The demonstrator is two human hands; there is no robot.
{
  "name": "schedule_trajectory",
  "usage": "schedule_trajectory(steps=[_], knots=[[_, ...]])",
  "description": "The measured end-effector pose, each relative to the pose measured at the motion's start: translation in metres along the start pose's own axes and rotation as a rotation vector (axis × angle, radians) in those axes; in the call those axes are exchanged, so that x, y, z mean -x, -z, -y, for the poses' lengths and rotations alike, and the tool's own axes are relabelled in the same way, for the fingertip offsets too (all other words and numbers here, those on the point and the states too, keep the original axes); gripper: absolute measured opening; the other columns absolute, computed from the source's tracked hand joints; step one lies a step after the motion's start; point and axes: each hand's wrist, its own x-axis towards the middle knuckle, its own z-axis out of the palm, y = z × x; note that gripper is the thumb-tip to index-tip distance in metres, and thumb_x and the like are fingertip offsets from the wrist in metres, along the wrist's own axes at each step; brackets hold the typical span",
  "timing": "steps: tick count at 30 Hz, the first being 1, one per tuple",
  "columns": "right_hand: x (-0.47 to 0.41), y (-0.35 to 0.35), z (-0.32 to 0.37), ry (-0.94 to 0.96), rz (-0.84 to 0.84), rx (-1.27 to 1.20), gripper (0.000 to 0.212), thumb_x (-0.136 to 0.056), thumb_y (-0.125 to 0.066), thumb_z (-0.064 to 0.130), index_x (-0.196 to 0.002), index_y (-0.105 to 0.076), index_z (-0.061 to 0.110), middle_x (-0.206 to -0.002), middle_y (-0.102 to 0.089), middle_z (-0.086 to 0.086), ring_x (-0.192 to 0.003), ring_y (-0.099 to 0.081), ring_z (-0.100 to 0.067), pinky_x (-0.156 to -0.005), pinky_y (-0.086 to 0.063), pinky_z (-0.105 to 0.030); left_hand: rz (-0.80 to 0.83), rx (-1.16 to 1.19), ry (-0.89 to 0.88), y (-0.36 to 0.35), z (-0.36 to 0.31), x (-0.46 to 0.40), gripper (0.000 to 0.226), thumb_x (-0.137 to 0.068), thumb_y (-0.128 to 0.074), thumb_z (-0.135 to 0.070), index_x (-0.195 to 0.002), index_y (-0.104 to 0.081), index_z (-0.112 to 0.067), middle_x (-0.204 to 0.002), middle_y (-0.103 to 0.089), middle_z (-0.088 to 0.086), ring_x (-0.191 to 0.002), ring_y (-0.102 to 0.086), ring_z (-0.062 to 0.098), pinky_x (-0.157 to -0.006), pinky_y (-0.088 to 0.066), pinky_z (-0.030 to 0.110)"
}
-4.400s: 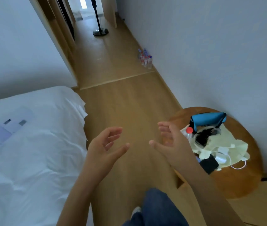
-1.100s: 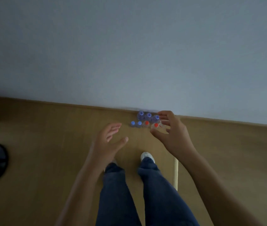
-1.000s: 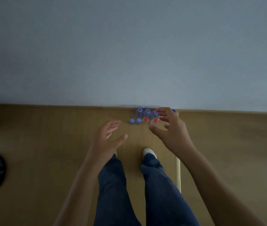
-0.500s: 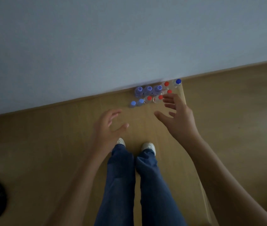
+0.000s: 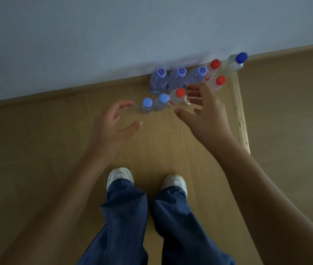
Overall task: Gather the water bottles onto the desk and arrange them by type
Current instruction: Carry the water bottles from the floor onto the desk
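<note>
While both hands hover spread and empty above the bottles, nothing is gripped. Risk: the packed cluster topples if fingers clip neighbouring caps.

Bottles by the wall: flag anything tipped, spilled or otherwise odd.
Nothing stands out. The bottles all stand upright and capped in a cluster on the floor against the wall; no spill shows. Both hands hover above, holding nothing.
</note>
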Motion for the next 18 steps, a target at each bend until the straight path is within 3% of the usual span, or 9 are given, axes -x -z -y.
schedule_trajectory(steps=[4, 8, 13, 16, 18], knots=[[-0.043, -0.047, -0.06, 0.047, -0.017, 0.009, 0.044, -0.083, -0.077, 0.016, -0.121, -0.056, 0.01, -0.118, -0.061, 0.0, -0.109, -0.057, -0.013, -0.093, -0.05, -0.035, -0.012, 0.028, -0.031, -0.037, 0.067, -0.052, 0.039, -0.073, -0.077, -0.04, -0.102, -0.058, -0.056, -0.112, -0.059, -0.041, -0.119, -0.052, -0.011, -0.111, -0.039, 0.032], [-0.078, -0.083, -0.107, 0.105, -0.001, 0.072, 0.048, -0.083, -0.075, 0.016, -0.126, -0.054, 0.011, -0.123, -0.058, -0.001, -0.113, -0.055, -0.015, -0.093, -0.048, -0.031, -0.037, 0.02, -0.088, -0.067, 0.117, -0.096, 0.042, -0.069, -0.075, -0.049, -0.104, -0.057, -0.061, -0.114, -0.06, -0.037, -0.119, -0.054, -0.007, -0.108, -0.041, 0.032], [-0.102, -0.113, -0.142, 0.159, -0.015, 0.023, 0.053, -0.081, -0.076, 0.009, -0.127, -0.051, 0.012, -0.119, -0.057, 0.004, -0.112, -0.056, -0.012, -0.094, -0.05, -0.032, -0.06, -0.014, -0.192, -0.09, 0.157, -0.129, 0.056, -0.074, -0.075, -0.047, -0.125, -0.054, -0.037, -0.127, -0.058, -0.023, -0.124, -0.053, 0.004, -0.104, -0.039, 0.022], [-0.111, -0.13, -0.152, 0.15, -0.021, -0.007, 0.055, -0.08, -0.077, 0.009, -0.128, -0.05, 0.01, -0.119, -0.059, 0.001, -0.11, -0.057, -0.013, -0.092, -0.05, -0.033, -0.05, 0.008, -0.219, -0.1, 0.17, -0.139, 0.06, -0.072, -0.078, -0.044, -0.126, -0.05, -0.041, -0.128, -0.057, -0.022, -0.125, -0.054, 0.009, -0.108, -0.043, 0.035], [-0.116, -0.14, -0.157, 0.148, -0.029, -0.002, 0.055, -0.079, -0.078, 0.009, -0.126, -0.05, 0.008, -0.117, -0.06, -0.002, -0.107, -0.058, -0.016, -0.089, -0.048, -0.031, -0.037, 0.006, -0.234, -0.104, 0.175, -0.144, 0.06, -0.073, -0.079, -0.043, -0.125, -0.051, -0.039, -0.125, -0.058, -0.022, -0.121, -0.056, 0.009, -0.105, -0.045, 0.035]])
